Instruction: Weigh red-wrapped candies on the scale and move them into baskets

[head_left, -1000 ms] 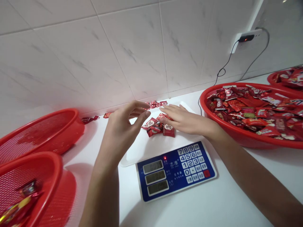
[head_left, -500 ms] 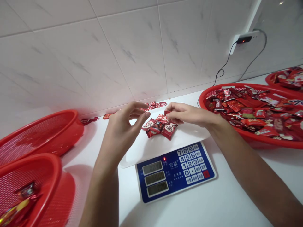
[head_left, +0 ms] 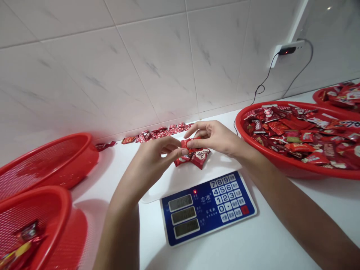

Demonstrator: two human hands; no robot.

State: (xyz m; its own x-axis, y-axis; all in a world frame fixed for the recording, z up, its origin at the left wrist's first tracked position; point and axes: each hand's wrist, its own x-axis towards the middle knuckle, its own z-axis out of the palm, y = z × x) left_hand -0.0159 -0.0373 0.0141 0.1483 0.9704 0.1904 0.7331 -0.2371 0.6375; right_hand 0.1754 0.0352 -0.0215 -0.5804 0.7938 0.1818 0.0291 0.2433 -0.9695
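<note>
A red wrapped candy [head_left: 185, 143] is held up over the scale's white tray [head_left: 165, 185]. My right hand [head_left: 215, 138] pinches it between thumb and fingers. From the other side, my left hand [head_left: 157, 153] has its thumb and fingertips closed at the candy's left end. Beneath both hands lies a small pile of red wrapped candies [head_left: 200, 158] on the tray, partly hidden by the fingers. The blue keypad panel [head_left: 208, 208] of the scale faces me, with a red light lit.
A red basket [head_left: 284, 165] heaped with wrapped candies stands at right, another [head_left: 317, 95] behind it. Two red baskets [head_left: 90, 150] [head_left: 63, 202] stand at left, the nearer holding a few packets. Loose candies [head_left: 157, 133] line the tiled wall. A black cable [head_left: 257, 92] hangs from a socket.
My right hand has moved left with a candy, and my left hand has come in to meet it. The fingers now cover more of the pile.
</note>
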